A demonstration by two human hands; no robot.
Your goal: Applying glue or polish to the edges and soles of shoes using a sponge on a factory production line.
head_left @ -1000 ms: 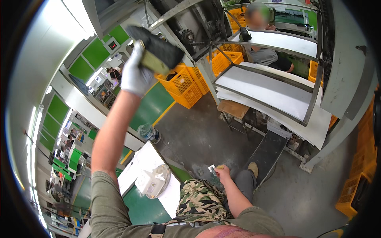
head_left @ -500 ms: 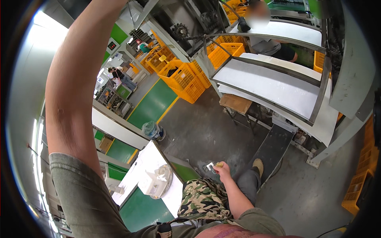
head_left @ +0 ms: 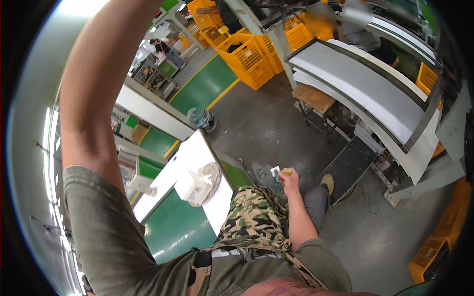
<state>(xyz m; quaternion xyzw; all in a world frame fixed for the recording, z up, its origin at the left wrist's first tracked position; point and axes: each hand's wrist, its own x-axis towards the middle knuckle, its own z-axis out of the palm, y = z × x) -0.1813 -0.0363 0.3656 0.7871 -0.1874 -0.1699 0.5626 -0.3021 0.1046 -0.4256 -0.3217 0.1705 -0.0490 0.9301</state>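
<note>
My right hand (head_left: 291, 180) is closed around a small tool (head_left: 275, 171) with a yellowish handle and a white end, held low in front of my right leg. What kind of tool it is, I cannot make out. My left arm stretches up along the left side and leaves the picture at the top, so my left hand is out of sight. Left of my camouflage apron (head_left: 254, 212), a white box-like container (head_left: 191, 186) sits in a round clear dish (head_left: 216, 181) on a white-topped table (head_left: 216, 217).
At right, a dark-framed press rack (head_left: 358, 91) holds white sheets beside a brown-topped stool (head_left: 313, 97) and a black platform (head_left: 345, 170). Yellow crates (head_left: 254, 66) stand ahead, a clear bucket (head_left: 201, 118) nearer. Several people are further off; more yellow crates (head_left: 437, 241) line the right edge.
The view has turned, so the crates and rack sit higher and further right. My right hand still grips the small tool, and my left arm stays raised.
</note>
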